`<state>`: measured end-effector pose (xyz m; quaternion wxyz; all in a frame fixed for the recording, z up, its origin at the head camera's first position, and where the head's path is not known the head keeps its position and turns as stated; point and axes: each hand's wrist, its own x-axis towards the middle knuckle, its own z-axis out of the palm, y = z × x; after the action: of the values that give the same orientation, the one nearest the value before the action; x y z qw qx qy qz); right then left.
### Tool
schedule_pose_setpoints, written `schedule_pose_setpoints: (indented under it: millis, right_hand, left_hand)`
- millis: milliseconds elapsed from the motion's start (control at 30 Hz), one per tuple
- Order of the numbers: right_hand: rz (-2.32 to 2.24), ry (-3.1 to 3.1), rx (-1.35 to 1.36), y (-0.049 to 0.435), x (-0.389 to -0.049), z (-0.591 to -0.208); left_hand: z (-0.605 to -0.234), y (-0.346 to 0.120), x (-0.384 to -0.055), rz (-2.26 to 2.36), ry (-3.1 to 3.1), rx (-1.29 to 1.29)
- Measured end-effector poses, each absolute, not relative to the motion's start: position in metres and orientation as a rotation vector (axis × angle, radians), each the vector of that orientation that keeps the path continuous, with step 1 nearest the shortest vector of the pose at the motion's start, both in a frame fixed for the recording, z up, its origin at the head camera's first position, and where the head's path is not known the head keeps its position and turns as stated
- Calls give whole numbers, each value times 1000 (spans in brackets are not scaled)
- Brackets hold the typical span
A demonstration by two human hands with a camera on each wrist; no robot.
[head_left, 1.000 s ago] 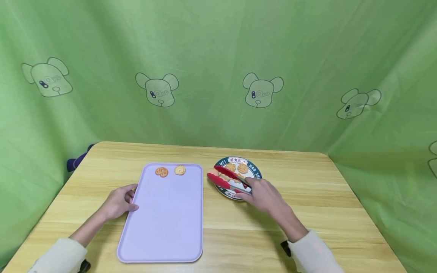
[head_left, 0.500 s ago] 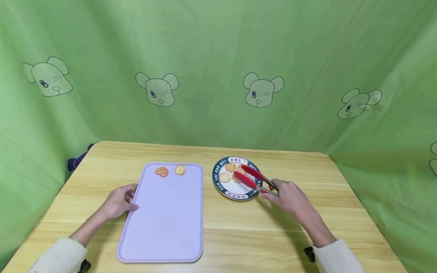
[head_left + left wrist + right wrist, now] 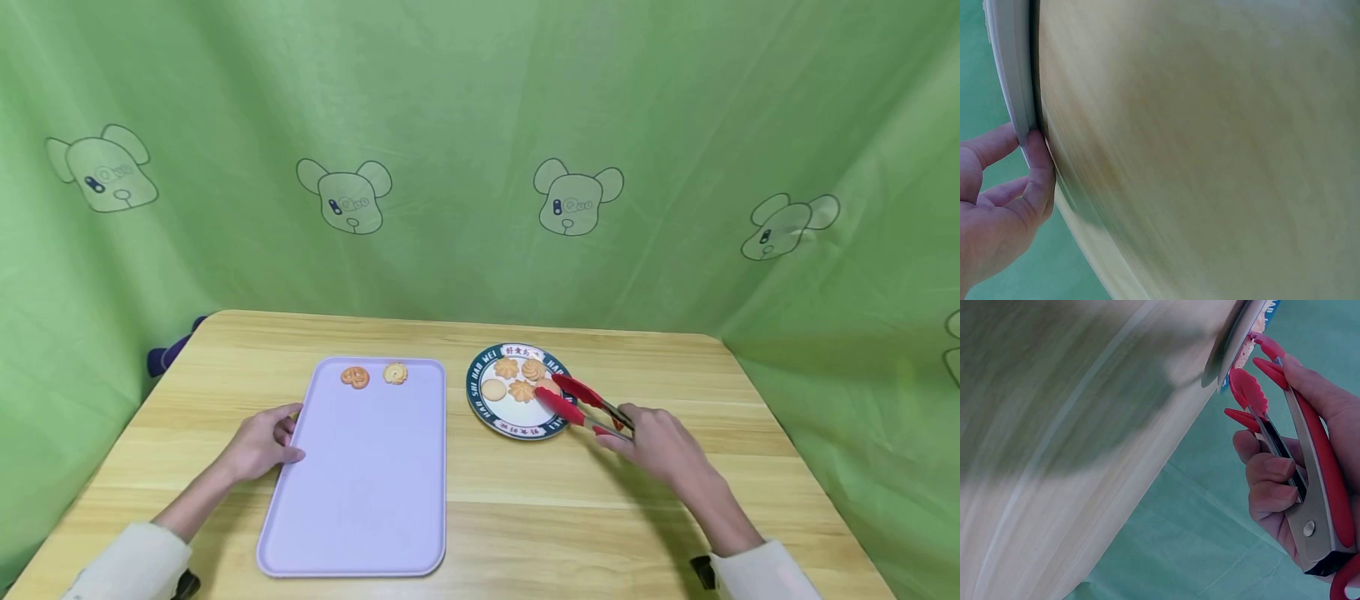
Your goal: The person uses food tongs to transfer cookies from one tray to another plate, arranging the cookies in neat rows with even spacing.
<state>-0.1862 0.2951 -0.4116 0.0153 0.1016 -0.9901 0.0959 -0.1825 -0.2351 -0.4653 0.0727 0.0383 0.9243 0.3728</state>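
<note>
My left hand [image 3: 258, 443] pinches the left rim of a lilac tray [image 3: 360, 492]; the left wrist view has thumb and fingers on either side of that rim. A pretzel-shaped cookie [image 3: 355, 377] and a round scalloped cookie [image 3: 395, 373] lie at the tray's far end. My right hand [image 3: 666, 443] grips red-tipped metal tongs [image 3: 558, 406], whose arms are spread in the right wrist view. Their tips hover at the right side of a patterned plate [image 3: 517, 429], near a partly hidden round cookie [image 3: 549, 386]. Also on it are a swirl cookie [image 3: 533, 370], star-shaped cookies [image 3: 522, 391] and a plain round cookie [image 3: 493, 390].
Tray and plate stand apart on a light wooden table [image 3: 495, 533], with bare wood between them. A green curtain [image 3: 457, 275] printed with bear faces hangs behind and beside the table. Something dark purple [image 3: 174, 354] shows past the far left corner.
My right hand has drawn the tongs rightward, from the plate's left side across to its right side, uncovering the cookies there. The left hand and tray have stayed put.
</note>
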Motion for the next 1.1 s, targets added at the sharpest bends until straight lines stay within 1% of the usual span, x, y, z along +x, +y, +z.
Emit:
schedule_pose_setpoints:
  millis: [333,733,867,1100]
  right_hand:
    - [289,-3098,288,298,-182,-406]
    - [300,-3089,277,294,-187,-399]
    - [327,-3034,330,280,-194,-394]
    - [361,-3032,414,235,-203,-398]
  left_hand:
    - [-465,-235,-183,1129,2776,122]
    - [-462,-233,-184,1137,2767,118]
    - [-463,-234,-183,1131,2776,122]
    - [-467,-235,-182,1126,2781,119]
